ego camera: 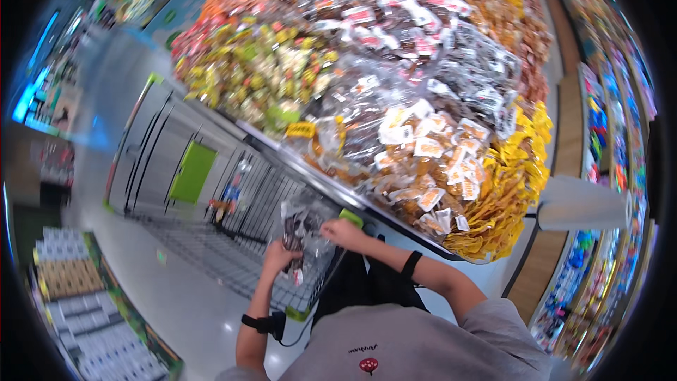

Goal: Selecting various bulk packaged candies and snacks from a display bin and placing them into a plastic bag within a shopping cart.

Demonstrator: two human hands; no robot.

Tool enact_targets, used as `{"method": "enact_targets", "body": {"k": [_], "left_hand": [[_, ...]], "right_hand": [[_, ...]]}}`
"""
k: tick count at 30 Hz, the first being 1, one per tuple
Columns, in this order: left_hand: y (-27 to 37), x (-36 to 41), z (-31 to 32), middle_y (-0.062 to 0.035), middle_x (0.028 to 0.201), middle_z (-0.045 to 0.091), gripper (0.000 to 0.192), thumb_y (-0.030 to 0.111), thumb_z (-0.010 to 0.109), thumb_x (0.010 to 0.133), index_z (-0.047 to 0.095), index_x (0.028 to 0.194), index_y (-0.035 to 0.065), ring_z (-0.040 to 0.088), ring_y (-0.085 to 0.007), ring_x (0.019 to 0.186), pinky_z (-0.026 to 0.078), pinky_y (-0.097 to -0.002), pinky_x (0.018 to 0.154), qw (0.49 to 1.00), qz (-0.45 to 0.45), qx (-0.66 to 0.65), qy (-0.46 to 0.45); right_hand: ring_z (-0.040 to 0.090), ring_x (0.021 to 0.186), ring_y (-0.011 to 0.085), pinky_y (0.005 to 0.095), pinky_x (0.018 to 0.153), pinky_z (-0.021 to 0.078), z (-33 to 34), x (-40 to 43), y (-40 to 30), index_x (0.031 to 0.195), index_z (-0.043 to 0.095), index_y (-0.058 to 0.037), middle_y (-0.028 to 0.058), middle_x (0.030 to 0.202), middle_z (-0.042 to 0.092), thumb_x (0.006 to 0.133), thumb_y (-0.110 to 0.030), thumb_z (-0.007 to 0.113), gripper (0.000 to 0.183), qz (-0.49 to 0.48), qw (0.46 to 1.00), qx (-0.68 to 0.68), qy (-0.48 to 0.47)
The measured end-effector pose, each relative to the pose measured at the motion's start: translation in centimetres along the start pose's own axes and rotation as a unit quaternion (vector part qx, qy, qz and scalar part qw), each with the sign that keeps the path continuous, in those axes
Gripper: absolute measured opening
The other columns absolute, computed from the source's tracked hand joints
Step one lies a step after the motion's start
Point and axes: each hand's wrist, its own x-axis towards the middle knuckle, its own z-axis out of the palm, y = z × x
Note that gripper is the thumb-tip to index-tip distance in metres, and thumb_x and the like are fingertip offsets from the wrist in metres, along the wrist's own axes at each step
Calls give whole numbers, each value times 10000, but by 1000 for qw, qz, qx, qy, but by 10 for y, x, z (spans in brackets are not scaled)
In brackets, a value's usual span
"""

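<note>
My left hand (280, 258) grips the lower left side of a clear plastic bag (312, 233) with dark wrapped pieces inside. At the bag's upper right, my right hand (342, 233) has its fingers closed on the plastic. Both hands and the bag are over the near end of a metal shopping cart (264, 185) with green fittings. In the cart lies a small item with blue and red on it (232, 190), too blurred to name. A large display bin (338, 190) heaped with wrapped snacks stands just beyond my right hand.
White-labelled packets (431, 148) and yellow dried snacks (508, 185) fill the bin's near right part. A roll of clear plastic bags (582, 203) is mounted at its right corner. Stocked shelves (576, 275) run along the right. Stacked boxes (100, 317) stand at the lower left.
</note>
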Motion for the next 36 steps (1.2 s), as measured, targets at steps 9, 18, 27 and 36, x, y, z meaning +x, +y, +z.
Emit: {"method": "enact_targets", "body": {"k": [9,18,27,36], "left_hand": [[97,-106,-45,-63,1017,561,506,103,717,688,473,1115,-14,549,-125,892,443,-256,784,908,79,-409,56],[144,-70,2,-75,910,571,437,87,730,675,487,1027,4,551,-135,811,449,-262,707,864,210,-435,144],[160,-52,66,-69,935,560,338,59,674,739,481,1010,1,539,-129,856,441,-266,731,888,254,-383,-2],[235,-72,68,-78,829,562,238,45,568,816,448,1022,38,575,-161,610,502,-294,556,825,157,-526,-133]], "right_hand": [[551,859,141,262,701,480,-49,-9,-119,1180,387,-17,64,985,552,914,-200,448,329,2,862,496,-109],[526,948,147,265,823,419,-59,-27,-148,1300,171,-10,117,1043,526,768,-110,656,726,67,890,406,197],[531,796,100,254,693,434,-81,-85,-141,1027,509,-4,51,877,569,756,-251,676,403,142,919,231,287],[592,876,216,343,779,502,-158,-150,-103,1122,466,46,136,959,584,870,-136,515,316,20,724,583,368]]}}
